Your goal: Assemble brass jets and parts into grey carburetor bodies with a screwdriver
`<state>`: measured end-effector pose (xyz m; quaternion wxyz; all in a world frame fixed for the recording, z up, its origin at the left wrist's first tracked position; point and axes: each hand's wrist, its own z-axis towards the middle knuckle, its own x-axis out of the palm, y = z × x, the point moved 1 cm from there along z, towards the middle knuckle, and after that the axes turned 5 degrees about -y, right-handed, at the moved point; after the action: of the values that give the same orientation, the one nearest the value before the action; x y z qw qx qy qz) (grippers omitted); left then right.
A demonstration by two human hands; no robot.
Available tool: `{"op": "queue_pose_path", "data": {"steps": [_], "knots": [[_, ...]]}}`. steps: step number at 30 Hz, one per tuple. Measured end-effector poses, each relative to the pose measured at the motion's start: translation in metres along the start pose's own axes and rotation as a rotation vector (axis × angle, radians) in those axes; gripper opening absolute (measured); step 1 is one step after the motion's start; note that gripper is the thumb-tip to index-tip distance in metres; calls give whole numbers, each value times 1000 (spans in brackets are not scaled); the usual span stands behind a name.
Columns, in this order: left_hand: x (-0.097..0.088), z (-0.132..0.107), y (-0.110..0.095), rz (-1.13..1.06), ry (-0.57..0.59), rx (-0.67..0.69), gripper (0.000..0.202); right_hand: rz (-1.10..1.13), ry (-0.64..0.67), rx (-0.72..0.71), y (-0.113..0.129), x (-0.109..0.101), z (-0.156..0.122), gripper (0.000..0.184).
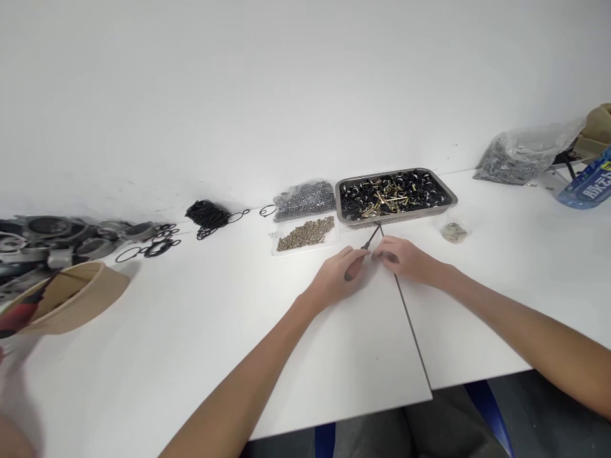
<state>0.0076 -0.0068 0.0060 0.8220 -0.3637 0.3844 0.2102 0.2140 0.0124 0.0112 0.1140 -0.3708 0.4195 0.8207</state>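
My left hand (337, 278) is closed around a slim tool with a dark shaft (373, 236), which looks like a screwdriver. Its shaft slants up toward the front rim of a metal tray (451, 197). Just right of it, my right hand (405, 259) pinches a small dark part (390, 257), mostly hidden by the fingers. The tray beyond both hands holds many black ring-like parts and gold-coloured screws. Left of the tray, a shallow clear tray (275, 250) contains small brass-coloured pieces (306, 233).
Behind the brass pieces lies a bag of dark parts (305, 200). Black rings (207, 215) and a beige container (90, 299) are to the left, near another person's hand (4, 353). A small bag (453, 232), a bigger bag (513, 159) and a blue bottle (585, 187) stand right.
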Motion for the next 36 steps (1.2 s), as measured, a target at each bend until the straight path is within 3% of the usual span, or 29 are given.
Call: {"op": "queue_pose_path", "data": {"steps": [7, 16, 27, 36], "knots": [[1, -1, -1, -2, -96, 27, 27, 9, -4, 0, -1, -1, -1, 29], [0, 1, -1, 19, -21, 23, 29, -7, -6, 1, 1, -2, 0, 28], [1, -1, -1, 10, -113, 56, 27, -12, 6, 13, 0, -1, -1, 29], [-1, 1, -1, 26, -8, 36, 28, -1, 0, 5, 1, -2, 0, 29]]}}
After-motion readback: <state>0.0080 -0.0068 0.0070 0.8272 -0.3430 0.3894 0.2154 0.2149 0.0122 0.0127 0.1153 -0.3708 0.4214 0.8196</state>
